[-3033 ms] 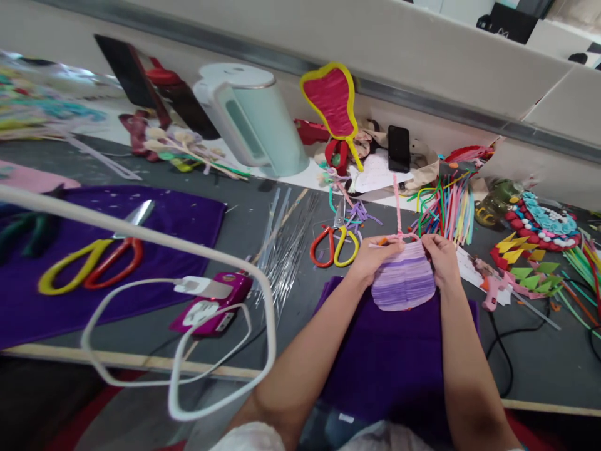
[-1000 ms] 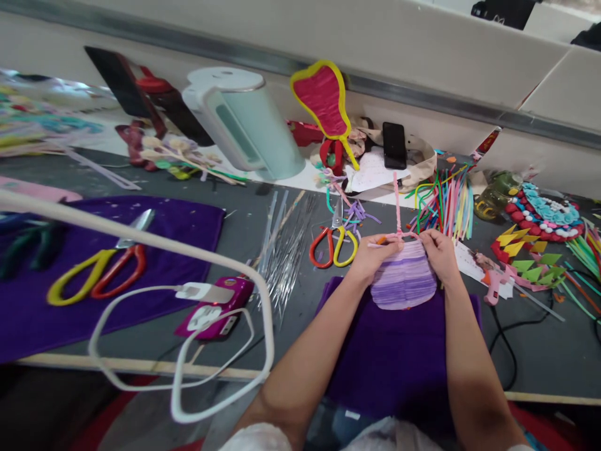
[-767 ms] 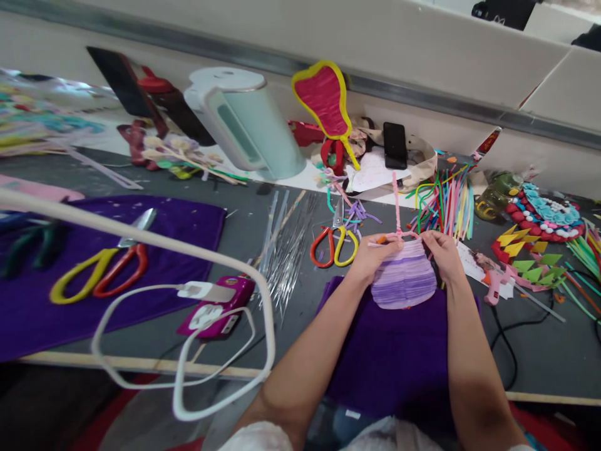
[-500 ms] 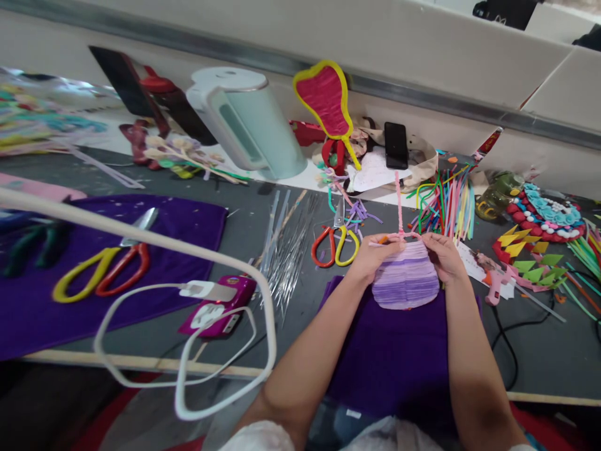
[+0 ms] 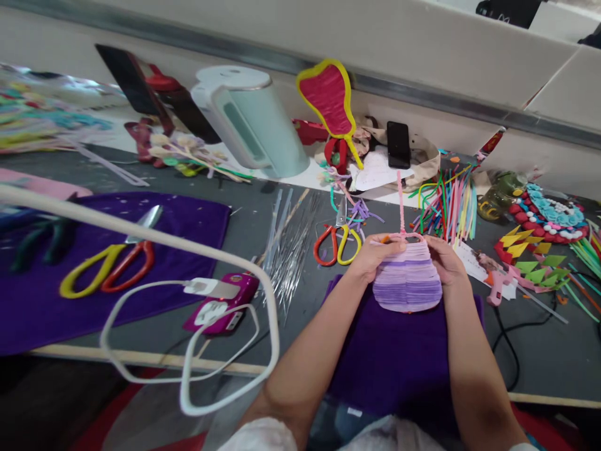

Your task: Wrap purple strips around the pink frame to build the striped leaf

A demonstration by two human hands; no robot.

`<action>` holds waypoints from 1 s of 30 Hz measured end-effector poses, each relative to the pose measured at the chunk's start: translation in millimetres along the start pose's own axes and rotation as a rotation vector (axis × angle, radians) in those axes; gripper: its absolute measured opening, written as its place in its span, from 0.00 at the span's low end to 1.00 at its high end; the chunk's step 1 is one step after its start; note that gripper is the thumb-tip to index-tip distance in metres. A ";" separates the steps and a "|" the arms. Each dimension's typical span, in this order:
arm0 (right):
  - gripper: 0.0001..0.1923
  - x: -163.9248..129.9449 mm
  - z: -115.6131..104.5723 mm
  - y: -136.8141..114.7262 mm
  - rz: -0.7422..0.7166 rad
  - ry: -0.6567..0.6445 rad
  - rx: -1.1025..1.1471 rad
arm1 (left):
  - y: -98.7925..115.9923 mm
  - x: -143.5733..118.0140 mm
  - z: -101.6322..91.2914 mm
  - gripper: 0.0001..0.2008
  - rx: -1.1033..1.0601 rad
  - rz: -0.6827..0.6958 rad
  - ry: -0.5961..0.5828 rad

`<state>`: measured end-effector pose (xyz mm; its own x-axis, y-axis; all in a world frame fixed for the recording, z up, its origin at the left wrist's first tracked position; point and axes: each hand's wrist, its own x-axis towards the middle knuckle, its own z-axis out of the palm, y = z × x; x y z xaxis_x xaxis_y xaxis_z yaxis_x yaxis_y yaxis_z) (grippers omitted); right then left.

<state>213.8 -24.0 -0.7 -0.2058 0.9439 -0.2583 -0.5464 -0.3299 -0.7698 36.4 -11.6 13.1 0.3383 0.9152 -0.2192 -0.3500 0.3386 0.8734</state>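
A striped lilac and purple fan-shaped piece (image 5: 407, 285), which looks made of rows of fuzzy pipe cleaners, is held over a dark purple cloth (image 5: 389, 357). From its narrow top edge a twisted pink stem (image 5: 401, 203) points away from me. My left hand (image 5: 375, 258) is closed on the upper left edge, thumb lying on the front. At the upper right edge, my right hand (image 5: 447, 260) grips the piece, with its fingertips partly hidden behind it. Red-and-yellow-handled scissors (image 5: 337, 244) lie just beyond my left hand.
Silvery wires (image 5: 293, 263) lie left of the cloth. A second pair of scissors (image 5: 110, 263) rests on another purple cloth. A white cable (image 5: 272, 319) loops across the left foreground. Behind stand a pale green kettle (image 5: 258, 125) and a phone (image 5: 398, 145). Coloured pipe cleaners (image 5: 453, 207) and a pink glue gun (image 5: 500, 282) are right.
The striped piece has turned slightly, showing more of its front. My right hand has shifted a little along its right edge. The whole view has moved slightly.
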 end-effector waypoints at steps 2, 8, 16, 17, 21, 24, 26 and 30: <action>0.08 -2.9 -0.4 -2.3 -0.004 0.010 -0.005 | 0.2 0.2 -0.5 0.14 0.003 -0.002 -0.002; 0.09 -6.7 -1.1 -3.1 0.008 -0.027 -0.010 | -3.6 1.9 -3.6 0.13 -0.005 -0.018 -0.034; 0.14 -1.7 -0.6 7.6 0.001 -0.123 -0.064 | -3.5 1.3 -4.7 0.13 -0.085 -0.085 -0.106; 0.14 -1.6 -0.3 7.6 -0.007 -0.120 -0.076 | -2.7 1.3 -5.1 0.13 -0.088 -0.088 -0.106; 0.13 -3.4 2.7 2.8 -0.075 -0.007 -0.125 | -0.8 2.1 -7.0 0.12 -0.077 -0.072 -0.048; 0.14 -5.6 7.1 -1.6 -0.138 0.049 -0.221 | -2.2 2.9 -6.9 0.13 -0.009 -0.023 0.004; 0.14 -6.0 10.4 -2.3 -0.166 0.073 -0.298 | -3.7 3.8 -6.2 0.14 0.019 -0.008 0.015; 0.13 -3.1 14.6 1.0 -0.288 0.236 -0.291 | -4.9 8.1 -8.5 0.16 -0.038 0.010 0.084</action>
<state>202.1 -27.5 7.8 0.1292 0.9855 -0.1104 -0.2971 -0.0677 -0.9524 33.5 -4.0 3.4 0.2611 0.9330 -0.2478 -0.3865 0.3362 0.8588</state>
